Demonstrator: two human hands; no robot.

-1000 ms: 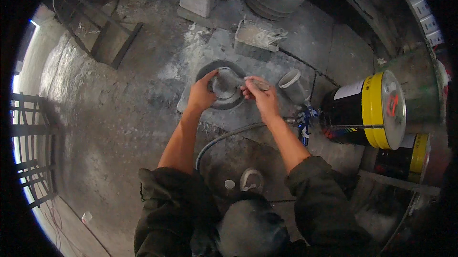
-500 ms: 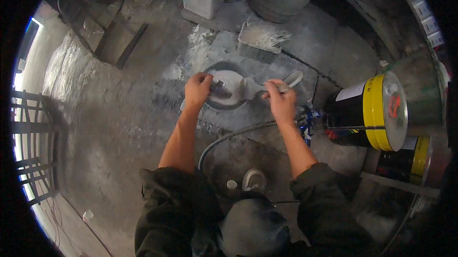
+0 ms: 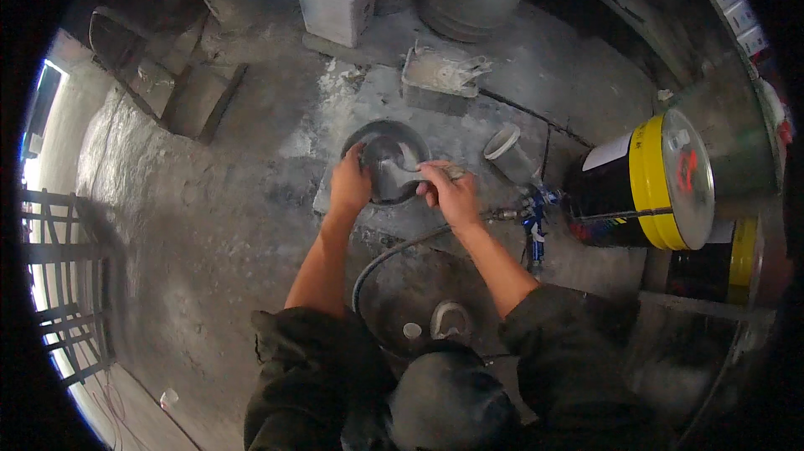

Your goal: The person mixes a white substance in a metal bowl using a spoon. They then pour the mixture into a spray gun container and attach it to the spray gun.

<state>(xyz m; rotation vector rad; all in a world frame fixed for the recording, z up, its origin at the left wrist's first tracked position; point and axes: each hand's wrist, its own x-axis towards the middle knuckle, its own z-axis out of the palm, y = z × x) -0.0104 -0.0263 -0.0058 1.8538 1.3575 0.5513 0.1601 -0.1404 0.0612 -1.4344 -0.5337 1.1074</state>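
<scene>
A dark round bowl (image 3: 391,133) sits on a dusty grey slab (image 3: 327,193). My left hand (image 3: 350,180) is at its left side, fingers curled at the rim, the fingertips partly hidden. My right hand (image 3: 445,190) is closed on the handle of a pale scraper (image 3: 408,171), whose blade is inside the bowl. Right of them lie a tilted pale cup (image 3: 512,156) and a blue spray gun (image 3: 538,229) on a hose (image 3: 399,247).
A grey tub with tools (image 3: 438,89) stands beyond the bowl; a square container (image 3: 335,11) and a large bucket (image 3: 473,3) behind. Black-and-yellow drums (image 3: 657,183) stand right. A metal-framed object (image 3: 193,103) and a grille (image 3: 63,258) are left, a shoe (image 3: 450,317) below.
Half a second ago the scraper reached out rightward over the rim; my right hand has since brought it left and into the bowl. The whole view has shifted slightly.
</scene>
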